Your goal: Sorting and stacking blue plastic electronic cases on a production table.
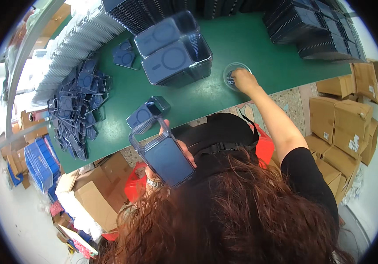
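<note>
My left hand [186, 152] is closed around a clear, blue-tinted phone case [168, 159], held tilted just off the table's near edge. Its fingers show along both sides of the case. My right hand [244, 81] reaches into a small round clear bowl [226, 72], with its fingers pinched together over small dark pieces. Whatever sits between those fingertips is hidden. Just beyond my left hand, a short stack of phone cases [144, 113] lies on the table. Farther back stand two long rows of nested phone cases [167, 61].
A loose heap of phone cases [72, 108] covers the left of the green table [259, 39]. Pale stacked cases [72, 48] line its far left, and dark stacks [307, 26] stand at the far right. Cardboard boxes [340, 119] fill the floor on the right; an open carton [99, 187] sits lower left.
</note>
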Action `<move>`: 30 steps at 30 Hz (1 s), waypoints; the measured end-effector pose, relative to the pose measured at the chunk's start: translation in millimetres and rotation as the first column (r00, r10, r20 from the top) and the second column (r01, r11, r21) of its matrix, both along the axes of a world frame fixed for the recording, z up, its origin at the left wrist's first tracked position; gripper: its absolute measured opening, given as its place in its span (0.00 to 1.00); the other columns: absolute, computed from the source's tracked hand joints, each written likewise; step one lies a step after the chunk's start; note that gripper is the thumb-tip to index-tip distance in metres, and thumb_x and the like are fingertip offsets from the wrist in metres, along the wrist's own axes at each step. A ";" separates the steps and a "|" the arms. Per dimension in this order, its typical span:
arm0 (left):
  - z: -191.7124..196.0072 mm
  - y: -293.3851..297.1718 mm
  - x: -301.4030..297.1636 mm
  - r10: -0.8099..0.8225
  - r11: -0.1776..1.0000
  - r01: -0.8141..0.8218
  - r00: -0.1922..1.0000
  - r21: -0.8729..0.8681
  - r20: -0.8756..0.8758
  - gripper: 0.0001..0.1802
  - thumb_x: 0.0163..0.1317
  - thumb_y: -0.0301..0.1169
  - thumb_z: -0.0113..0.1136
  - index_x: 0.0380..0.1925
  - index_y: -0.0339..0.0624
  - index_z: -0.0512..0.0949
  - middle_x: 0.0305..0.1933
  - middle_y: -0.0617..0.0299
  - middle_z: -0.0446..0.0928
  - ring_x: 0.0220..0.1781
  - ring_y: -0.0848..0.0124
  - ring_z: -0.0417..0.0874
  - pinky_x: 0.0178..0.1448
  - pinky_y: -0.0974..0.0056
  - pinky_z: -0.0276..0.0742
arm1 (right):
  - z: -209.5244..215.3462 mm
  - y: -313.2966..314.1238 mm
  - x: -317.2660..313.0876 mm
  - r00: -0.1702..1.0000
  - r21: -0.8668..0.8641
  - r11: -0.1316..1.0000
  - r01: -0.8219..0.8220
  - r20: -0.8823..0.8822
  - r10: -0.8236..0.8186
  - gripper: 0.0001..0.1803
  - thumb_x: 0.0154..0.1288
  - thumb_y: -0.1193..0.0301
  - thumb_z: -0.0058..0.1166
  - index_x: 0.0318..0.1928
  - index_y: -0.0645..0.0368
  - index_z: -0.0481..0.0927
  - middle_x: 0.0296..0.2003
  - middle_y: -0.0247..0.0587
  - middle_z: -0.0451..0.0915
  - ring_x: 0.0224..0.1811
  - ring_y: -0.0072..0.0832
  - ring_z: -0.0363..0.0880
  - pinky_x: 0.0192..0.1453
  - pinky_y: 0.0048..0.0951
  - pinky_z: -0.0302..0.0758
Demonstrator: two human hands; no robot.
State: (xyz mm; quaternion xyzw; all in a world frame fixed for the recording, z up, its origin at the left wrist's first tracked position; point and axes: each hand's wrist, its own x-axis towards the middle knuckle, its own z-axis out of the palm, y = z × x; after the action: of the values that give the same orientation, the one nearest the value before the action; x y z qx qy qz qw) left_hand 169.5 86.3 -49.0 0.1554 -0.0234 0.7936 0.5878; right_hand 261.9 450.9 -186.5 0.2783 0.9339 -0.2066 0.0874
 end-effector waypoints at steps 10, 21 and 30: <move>15.7 -0.2 33.9 0.390 0.779 -0.384 0.916 -0.496 -0.097 0.68 0.49 0.53 0.77 0.78 0.52 0.38 0.63 0.47 0.69 0.63 0.45 0.75 0.48 0.28 0.82 | 3.3 0.0 -5.2 0.977 0.039 0.976 -0.213 0.037 0.212 0.13 0.59 0.79 0.49 0.42 0.60 0.83 0.53 0.50 0.79 0.57 0.46 0.78 0.58 0.44 0.78; 29.0 21.6 31.6 0.376 0.706 -0.413 0.907 -0.575 -0.191 0.62 0.49 0.47 0.76 0.76 0.46 0.46 0.64 0.47 0.69 0.65 0.46 0.74 0.60 0.37 0.78 | 0.7 7.3 -0.6 0.959 0.097 0.958 -0.271 -0.055 0.277 0.12 0.62 0.77 0.49 0.45 0.65 0.80 0.49 0.53 0.80 0.54 0.49 0.78 0.57 0.43 0.77; 59.4 59.8 38.8 0.273 0.577 -0.551 0.826 -0.603 -0.493 0.49 0.46 0.32 0.78 0.68 0.41 0.61 0.65 0.57 0.68 0.68 0.56 0.72 0.70 0.52 0.70 | 178.9 -81.4 11.3 0.896 -0.895 0.388 -0.222 -0.344 -0.280 0.03 0.69 0.74 0.55 0.39 0.60 0.76 0.33 0.29 0.78 0.32 0.15 0.72 0.37 0.20 0.69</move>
State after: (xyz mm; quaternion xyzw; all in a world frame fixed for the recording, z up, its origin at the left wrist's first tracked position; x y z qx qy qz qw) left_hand 208.3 146.1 10.3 0.0488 0.4326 0.8118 0.3892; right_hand 273.3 369.5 -7.5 0.1448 0.6490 -0.7469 0.0082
